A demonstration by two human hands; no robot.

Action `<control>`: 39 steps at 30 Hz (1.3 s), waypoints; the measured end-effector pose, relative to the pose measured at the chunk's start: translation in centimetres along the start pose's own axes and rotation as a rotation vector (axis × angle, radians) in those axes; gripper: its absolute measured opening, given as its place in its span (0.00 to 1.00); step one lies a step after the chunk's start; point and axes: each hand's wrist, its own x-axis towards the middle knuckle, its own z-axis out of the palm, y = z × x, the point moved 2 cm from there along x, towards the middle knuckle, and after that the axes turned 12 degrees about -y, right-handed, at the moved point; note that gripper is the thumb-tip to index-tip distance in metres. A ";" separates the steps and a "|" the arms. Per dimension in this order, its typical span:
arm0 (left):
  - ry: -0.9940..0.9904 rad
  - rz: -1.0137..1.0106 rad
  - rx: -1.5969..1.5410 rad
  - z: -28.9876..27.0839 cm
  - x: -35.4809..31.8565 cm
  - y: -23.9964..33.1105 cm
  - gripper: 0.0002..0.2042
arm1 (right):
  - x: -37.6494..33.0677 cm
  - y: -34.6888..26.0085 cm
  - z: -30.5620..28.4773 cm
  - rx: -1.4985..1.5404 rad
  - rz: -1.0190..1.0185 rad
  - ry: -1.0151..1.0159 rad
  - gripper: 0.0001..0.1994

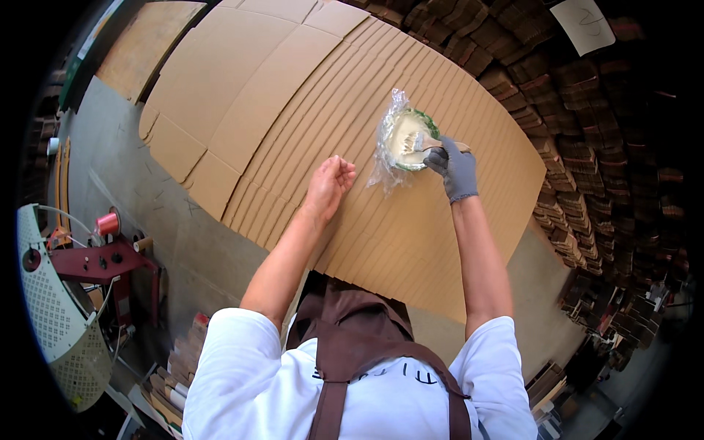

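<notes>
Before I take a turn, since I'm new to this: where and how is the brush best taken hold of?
Probably by its handle, coming from the right. The brush points its bristles left, over the pale paste in the green-rimmed container, while the handle runs right, where the gloved right hand holds it.

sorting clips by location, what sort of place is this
Probably a cardboard packaging workshop: overlapping cardboard sheets lie fanned out under a tub of pale paste, brown stacks crowd the right side, and a dark red machine stands at left.
</notes>
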 end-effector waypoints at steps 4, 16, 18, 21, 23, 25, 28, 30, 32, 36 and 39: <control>0.004 0.010 -0.004 -0.1 -0.6 0.4 0.11 | -2.5 -1.9 1.6 -0.106 -0.250 -0.064 0.11; 0.048 0.004 0.098 0.0 -1.1 -0.8 0.08 | -2.7 2.3 -0.2 0.276 -0.279 -0.031 0.13; 0.024 0.006 0.088 -0.3 -1.2 -0.9 0.09 | -2.1 4.0 -0.9 0.618 -0.175 -0.105 0.12; 0.032 0.005 0.089 -0.5 -1.8 -0.8 0.09 | -1.7 6.2 -1.1 0.963 -0.068 -0.166 0.13; 0.031 -0.003 0.092 -0.4 -1.9 -1.0 0.10 | -1.7 7.2 -1.5 1.133 -0.026 -0.164 0.13; 0.021 -0.006 0.106 -0.4 -2.0 -1.1 0.10 | -1.7 7.9 -1.5 1.240 -0.050 -0.210 0.13; 0.025 -0.033 0.150 -0.4 -2.2 -1.3 0.10 | -1.6 8.4 -0.9 1.384 -0.069 -0.258 0.13; 0.030 -0.044 0.136 -0.3 -2.6 -1.7 0.10 | -1.5 8.4 -0.3 1.431 -0.069 -0.239 0.13; 0.032 -0.046 0.127 -0.3 -3.0 -1.9 0.10 | -2.1 7.6 0.9 1.437 -0.044 -0.178 0.13; -0.004 -0.050 0.113 0.1 -3.0 -2.2 0.09 | -2.7 7.1 0.2 1.247 -0.072 -0.092 0.14; -0.017 -0.057 0.130 0.5 -2.8 -2.2 0.10 | -2.6 7.0 -0.4 1.145 -0.077 -0.052 0.14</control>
